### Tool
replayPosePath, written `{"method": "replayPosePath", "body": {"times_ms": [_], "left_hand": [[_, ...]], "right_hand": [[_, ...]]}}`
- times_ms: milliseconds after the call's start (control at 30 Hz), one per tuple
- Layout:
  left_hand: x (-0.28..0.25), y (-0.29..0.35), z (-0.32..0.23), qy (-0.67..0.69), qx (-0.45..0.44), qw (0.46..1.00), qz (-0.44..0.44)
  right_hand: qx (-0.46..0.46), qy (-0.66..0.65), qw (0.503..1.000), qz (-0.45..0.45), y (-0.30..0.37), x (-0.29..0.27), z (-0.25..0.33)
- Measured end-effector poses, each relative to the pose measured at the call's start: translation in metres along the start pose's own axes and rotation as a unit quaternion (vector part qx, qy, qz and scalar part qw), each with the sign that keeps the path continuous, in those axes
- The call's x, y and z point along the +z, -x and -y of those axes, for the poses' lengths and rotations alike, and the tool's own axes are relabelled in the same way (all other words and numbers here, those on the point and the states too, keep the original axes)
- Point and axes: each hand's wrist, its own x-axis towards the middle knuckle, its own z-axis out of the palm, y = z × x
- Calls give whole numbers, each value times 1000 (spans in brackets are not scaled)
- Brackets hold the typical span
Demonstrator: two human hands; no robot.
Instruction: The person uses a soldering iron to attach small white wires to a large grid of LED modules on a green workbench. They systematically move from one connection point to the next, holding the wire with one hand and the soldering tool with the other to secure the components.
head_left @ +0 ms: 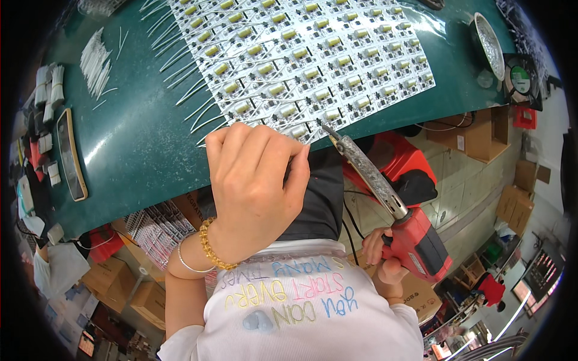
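A large panel of small white circuit boards (337, 60) lies on the green table, with yellow cylindrical parts in rows. Thin white wires (186, 99) run over it and stick out past its left edge. At the panel's near edge my left hand (256, 174) is closed, fingers curled under and thumb bent in. Whatever its fingers hold is hidden. My right hand (385, 262) grips a red-and-black soldering gun (418, 243) by the handle. Its metal barrel slants up to the left, and the dark tip is at the panel's near edge, just right of my left hand.
On the green tabletop (132, 150) lie a loose pile of white wires (95, 63), wire bundles (54, 84) and a phone (72, 154). At the right stand a metal bowl (487, 45) and a solder spool (521, 79). Below the table are cardboard boxes (475, 138) and a red stool (397, 168).
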Motion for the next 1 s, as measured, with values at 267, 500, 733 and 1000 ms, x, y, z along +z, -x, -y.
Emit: {"method": "replayPosePath", "body": {"times_ms": [267,500,733,1000], "left_hand": [[1,0,0,5,-2,1000,-10],[3,0,-1,1,2,1000,-14],[2,0,-1,1,1,1000,-12],[2,0,-2,-2,-1,1000,-13]], "right_hand": [[-13,29,998,45,3,-6,-17],[14,-50,999,4,-8,6,8],[-8,-4,1000,12,-1,-1,-3],[30,1,999,36,0,-3,-8]]}}
